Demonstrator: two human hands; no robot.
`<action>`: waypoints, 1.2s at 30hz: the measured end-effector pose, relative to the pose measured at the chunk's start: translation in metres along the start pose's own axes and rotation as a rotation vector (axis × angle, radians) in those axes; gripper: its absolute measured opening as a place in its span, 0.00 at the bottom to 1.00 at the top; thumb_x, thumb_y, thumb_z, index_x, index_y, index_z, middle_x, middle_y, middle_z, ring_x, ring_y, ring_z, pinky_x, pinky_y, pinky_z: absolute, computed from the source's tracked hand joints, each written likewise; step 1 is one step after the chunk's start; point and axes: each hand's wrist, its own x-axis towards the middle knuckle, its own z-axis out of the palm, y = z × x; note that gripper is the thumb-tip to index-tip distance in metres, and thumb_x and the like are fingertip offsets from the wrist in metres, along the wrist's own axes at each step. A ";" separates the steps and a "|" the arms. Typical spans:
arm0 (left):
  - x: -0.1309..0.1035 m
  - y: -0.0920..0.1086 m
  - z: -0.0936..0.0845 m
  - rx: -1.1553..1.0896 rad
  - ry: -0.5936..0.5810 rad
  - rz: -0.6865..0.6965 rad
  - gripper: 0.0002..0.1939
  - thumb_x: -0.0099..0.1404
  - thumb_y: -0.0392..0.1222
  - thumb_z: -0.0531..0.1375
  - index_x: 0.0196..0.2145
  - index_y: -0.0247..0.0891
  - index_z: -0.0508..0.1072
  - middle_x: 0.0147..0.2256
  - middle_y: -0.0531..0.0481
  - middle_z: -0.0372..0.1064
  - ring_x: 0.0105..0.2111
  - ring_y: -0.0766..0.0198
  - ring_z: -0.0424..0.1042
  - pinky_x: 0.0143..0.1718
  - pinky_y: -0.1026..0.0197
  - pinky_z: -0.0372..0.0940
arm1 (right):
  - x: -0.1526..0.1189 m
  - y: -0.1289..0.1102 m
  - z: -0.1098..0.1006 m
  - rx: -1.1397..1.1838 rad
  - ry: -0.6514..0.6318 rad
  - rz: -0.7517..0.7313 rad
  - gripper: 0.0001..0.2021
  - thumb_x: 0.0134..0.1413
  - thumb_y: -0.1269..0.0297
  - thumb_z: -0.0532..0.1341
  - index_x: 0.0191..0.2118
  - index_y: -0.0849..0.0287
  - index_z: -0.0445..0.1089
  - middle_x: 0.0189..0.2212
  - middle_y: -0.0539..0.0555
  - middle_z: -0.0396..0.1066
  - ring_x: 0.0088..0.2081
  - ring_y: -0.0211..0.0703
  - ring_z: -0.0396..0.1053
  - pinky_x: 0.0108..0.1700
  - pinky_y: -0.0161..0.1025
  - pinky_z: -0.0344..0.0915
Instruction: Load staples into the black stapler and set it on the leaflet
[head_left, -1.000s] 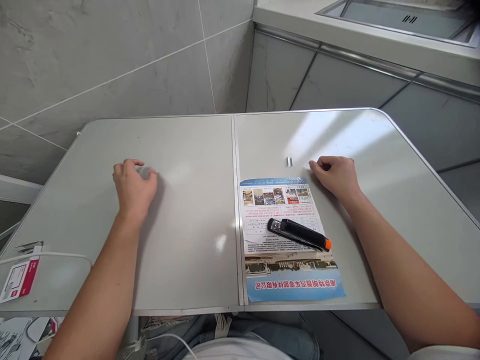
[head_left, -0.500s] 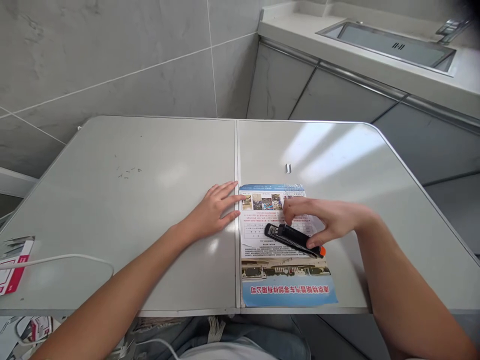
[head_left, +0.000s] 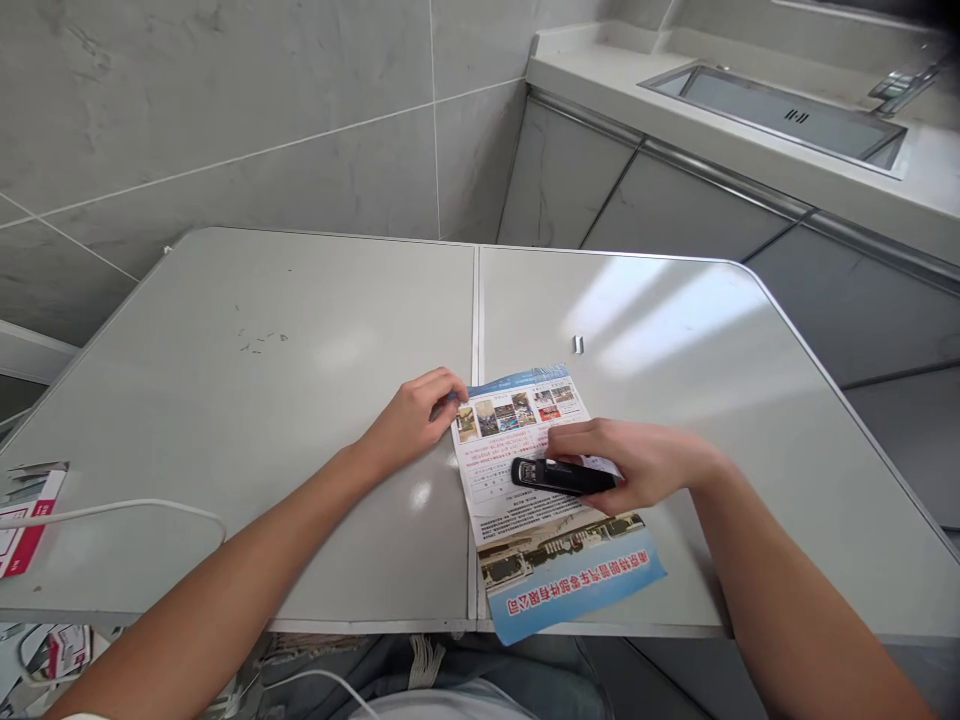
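Note:
A printed leaflet [head_left: 517,525] lies tilted across the table's middle seam, its blue end hanging slightly past the front edge. My left hand [head_left: 422,412] has its fingers curled closed on the leaflet's far left corner, pinching it. My right hand [head_left: 626,460] is wrapped round the rear of a black stapler [head_left: 551,476], which is over the middle of the leaflet with its nose toward the left. The orange end of the stapler is hidden by the right hand. Beyond the leaflet sit short strips of staples [head_left: 578,344].
Several loose staples [head_left: 262,340] are scattered on the left half of the white table [head_left: 360,290]. A red and white box [head_left: 34,520] and a white cable [head_left: 150,503] lie at the left edge. A counter with a sink [head_left: 772,110] stands behind on the right.
My left hand has closed on the leaflet's corner, and the leaflet has turned and shifted left. My right hand has gripped the stapler fully and moved it slightly left.

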 end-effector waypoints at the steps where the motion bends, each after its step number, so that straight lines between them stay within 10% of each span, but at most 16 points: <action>1: 0.000 0.000 -0.002 0.012 0.017 -0.017 0.08 0.71 0.33 0.53 0.37 0.40 0.71 0.38 0.50 0.71 0.33 0.64 0.68 0.34 0.61 0.63 | 0.005 -0.002 0.002 -0.006 0.015 -0.020 0.17 0.53 0.71 0.66 0.50 0.57 0.70 0.40 0.53 0.72 0.37 0.40 0.68 0.39 0.35 0.64; 8: -0.001 -0.009 -0.019 0.009 0.050 -0.136 0.20 0.62 0.27 0.52 0.50 0.42 0.68 0.36 0.54 0.67 0.32 0.65 0.65 0.34 0.62 0.60 | 0.033 -0.010 0.026 -0.168 0.202 -0.119 0.13 0.60 0.71 0.61 0.51 0.59 0.71 0.39 0.57 0.71 0.39 0.45 0.68 0.42 0.39 0.65; 18: 0.003 -0.021 -0.044 0.124 0.226 -0.119 0.11 0.60 0.27 0.50 0.27 0.39 0.67 0.29 0.52 0.67 0.31 0.62 0.65 0.34 0.59 0.59 | 0.075 -0.029 0.067 -0.155 0.413 -0.198 0.23 0.66 0.67 0.60 0.64 0.56 0.64 0.49 0.62 0.72 0.49 0.52 0.71 0.50 0.47 0.70; 28: -0.005 -0.071 -0.077 0.414 0.004 -0.228 0.10 0.64 0.30 0.51 0.32 0.40 0.69 0.37 0.45 0.71 0.39 0.55 0.69 0.41 0.55 0.63 | 0.143 -0.046 0.092 -0.021 0.487 -0.196 0.22 0.68 0.61 0.61 0.65 0.50 0.63 0.49 0.61 0.71 0.50 0.54 0.69 0.52 0.53 0.71; 36: -0.017 -0.106 -0.107 0.579 0.107 -0.356 0.08 0.65 0.33 0.54 0.37 0.41 0.72 0.40 0.44 0.70 0.44 0.49 0.68 0.47 0.50 0.62 | 0.193 -0.061 0.096 0.046 0.491 -0.225 0.29 0.65 0.54 0.66 0.68 0.50 0.61 0.53 0.60 0.71 0.53 0.53 0.70 0.57 0.51 0.69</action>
